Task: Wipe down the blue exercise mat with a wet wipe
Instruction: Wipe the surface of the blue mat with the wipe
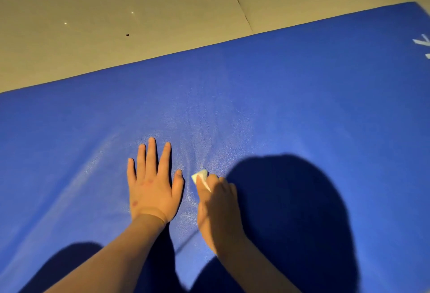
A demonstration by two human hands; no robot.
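My left hand [152, 184] lies flat on the mat [290, 97], fingers straight and spread. Just beside it, my right hand [217, 209] curls round a small white wipe [200, 175], holding it down against the blue surface (only a corner pokes out past my fingers). The mat lies on a pale floor [116, 1]; my shadow [290, 211] falls across it at right.

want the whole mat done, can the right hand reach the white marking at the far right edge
Probably not without shifting. Only bare mat lies between the right hand, which holds the wipe, and the white marking, but the marking sits far off.
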